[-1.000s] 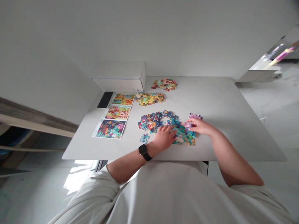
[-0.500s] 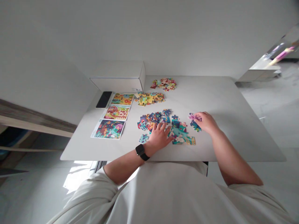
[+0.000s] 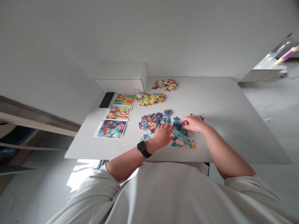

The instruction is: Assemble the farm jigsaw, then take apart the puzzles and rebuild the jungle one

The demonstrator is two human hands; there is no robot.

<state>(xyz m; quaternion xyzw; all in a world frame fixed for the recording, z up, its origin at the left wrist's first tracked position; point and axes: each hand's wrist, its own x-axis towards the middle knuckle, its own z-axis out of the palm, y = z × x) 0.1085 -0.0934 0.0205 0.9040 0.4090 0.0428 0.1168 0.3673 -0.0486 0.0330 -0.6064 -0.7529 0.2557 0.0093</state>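
My left hand (image 3: 163, 134), a dark watch on its wrist, lies open with its fingertips between the heap of blue and purple puzzle pieces (image 3: 151, 119) and the left edge of a joined puzzle section (image 3: 183, 141). That section shows white rabbits on teal. Over its upper right part, my right hand (image 3: 194, 123) is closed in a pinch on a puzzle piece mostly hidden by the fingers. Just beyond the right hand lie loose purple pieces (image 3: 197, 116), partly covered. A light-blue piece (image 3: 144, 137) sits left of my left hand.
At the left lies a sheet with three printed pictures (image 3: 118, 112), beside a black phone (image 3: 106, 100). A white box (image 3: 119, 85) stands behind them. Yellow pieces (image 3: 151, 99) and red-pink pieces (image 3: 166, 84) form two more heaps on the white table (image 3: 233, 124).
My right hand has moved left from the loose purple pieces to the joined section. My left hand has shifted slightly right, its fingers closer together. The view has turned a little.
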